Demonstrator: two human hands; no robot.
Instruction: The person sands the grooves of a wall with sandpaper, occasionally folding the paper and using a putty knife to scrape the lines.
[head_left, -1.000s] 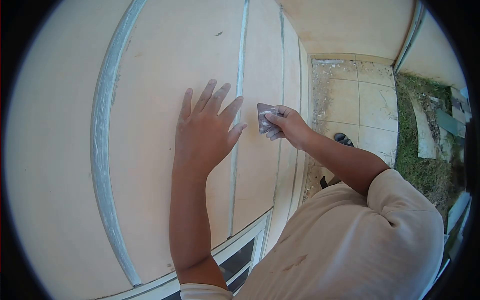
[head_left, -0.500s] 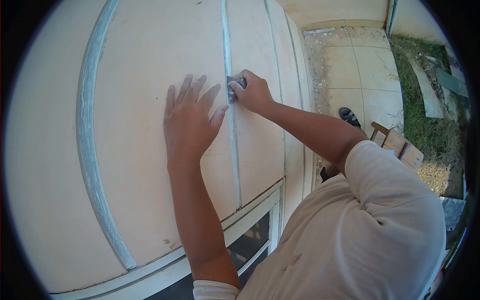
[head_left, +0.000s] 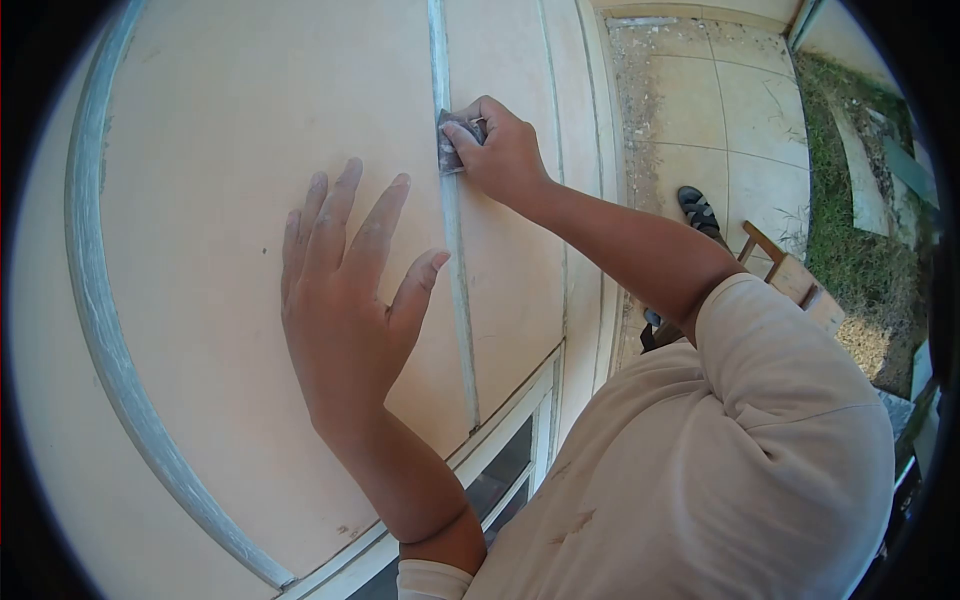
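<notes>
My right hand (head_left: 500, 150) pinches a dusty, dark piece of sandpaper (head_left: 450, 155) and presses it against a narrow grey-blue strip (head_left: 455, 230) that runs up the pale wall (head_left: 220, 150). White dust coats the fingertips. To the left, my left hand (head_left: 350, 270) is open with fingers spread, close over the wall panel, its thumb just short of the strip. It holds nothing. Further left, a wider grey-blue strip (head_left: 95, 270) with whitish streaks curves down the wall.
Below the panel is a window frame (head_left: 510, 430) with dark panes. On the right, a wooden stool (head_left: 790, 275) stands on the tiled walkway (head_left: 690, 100), near my sandalled foot (head_left: 697, 208). Grass (head_left: 850, 260) and loose boards (head_left: 862, 190) lie beyond the tiles.
My right hand and the sandpaper have moved up along the strip. My left hand has shifted left and lower in view, appearing larger. The view has tilted slightly.
</notes>
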